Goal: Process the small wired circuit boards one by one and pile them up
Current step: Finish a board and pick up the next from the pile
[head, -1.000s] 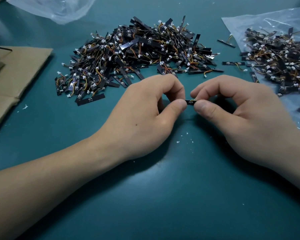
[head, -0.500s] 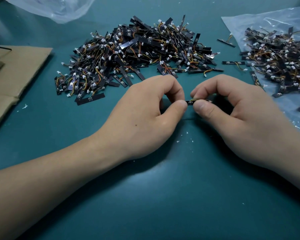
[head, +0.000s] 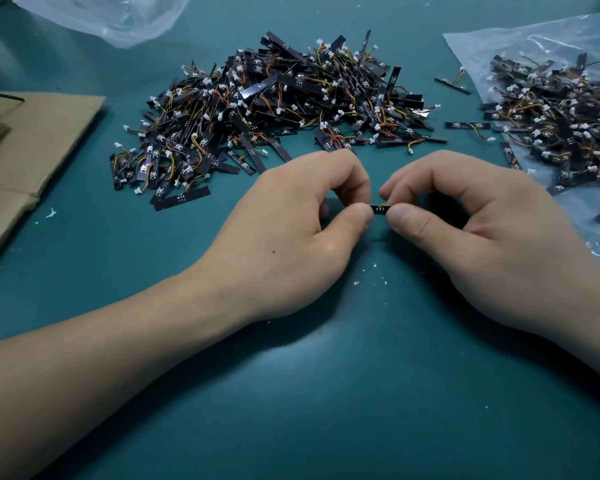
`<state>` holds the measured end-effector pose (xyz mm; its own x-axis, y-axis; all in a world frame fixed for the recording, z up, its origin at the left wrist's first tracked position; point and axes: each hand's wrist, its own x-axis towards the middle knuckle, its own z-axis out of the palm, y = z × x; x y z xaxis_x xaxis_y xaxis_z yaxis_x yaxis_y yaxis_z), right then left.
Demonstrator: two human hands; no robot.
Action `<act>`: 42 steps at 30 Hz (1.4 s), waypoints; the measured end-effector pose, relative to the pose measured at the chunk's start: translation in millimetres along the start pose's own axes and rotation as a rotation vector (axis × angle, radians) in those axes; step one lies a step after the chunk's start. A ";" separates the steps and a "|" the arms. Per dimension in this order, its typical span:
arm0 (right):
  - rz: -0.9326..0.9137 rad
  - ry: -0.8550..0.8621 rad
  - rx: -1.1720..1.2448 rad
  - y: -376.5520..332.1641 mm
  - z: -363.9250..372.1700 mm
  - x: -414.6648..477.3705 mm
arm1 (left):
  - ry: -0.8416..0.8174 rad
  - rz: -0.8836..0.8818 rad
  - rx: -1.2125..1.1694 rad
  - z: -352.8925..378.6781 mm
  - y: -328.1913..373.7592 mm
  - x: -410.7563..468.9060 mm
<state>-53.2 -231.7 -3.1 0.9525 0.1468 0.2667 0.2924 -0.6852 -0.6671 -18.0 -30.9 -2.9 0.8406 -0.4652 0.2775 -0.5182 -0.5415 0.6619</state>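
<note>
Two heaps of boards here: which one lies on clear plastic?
The right heap: it rests on the clear plastic bag, while the larger middle heap lies directly on the green mat.

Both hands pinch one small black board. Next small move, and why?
Probably the left hand lets go, so the right hand can carry the small black circuit board to the central pile of wired boards: each hand pinches one end, and that pile lies straight ahead.

Dim overhead light lays a pale sheen on the teal table, glints off the plastic bag and casts soft shadows; wide-angle edges bow.
</note>
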 end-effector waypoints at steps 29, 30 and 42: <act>0.022 -0.010 0.020 -2.9 -1.3 -0.7 | 0.004 -0.032 -0.032 0.6 1.9 0.9; 0.027 -0.023 0.008 -2.7 -1.2 -0.8 | -0.012 -0.029 -0.023 0.6 1.8 1.1; 0.051 0.009 0.035 -5.3 1.0 -1.3 | 0.028 -0.018 -0.053 0.5 -0.1 0.7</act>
<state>-55.9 -227.6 -0.6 0.9655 0.1063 0.2378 0.2467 -0.6661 -0.7039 -17.5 -31.6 -3.1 0.8540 -0.4359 0.2839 -0.4946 -0.5111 0.7029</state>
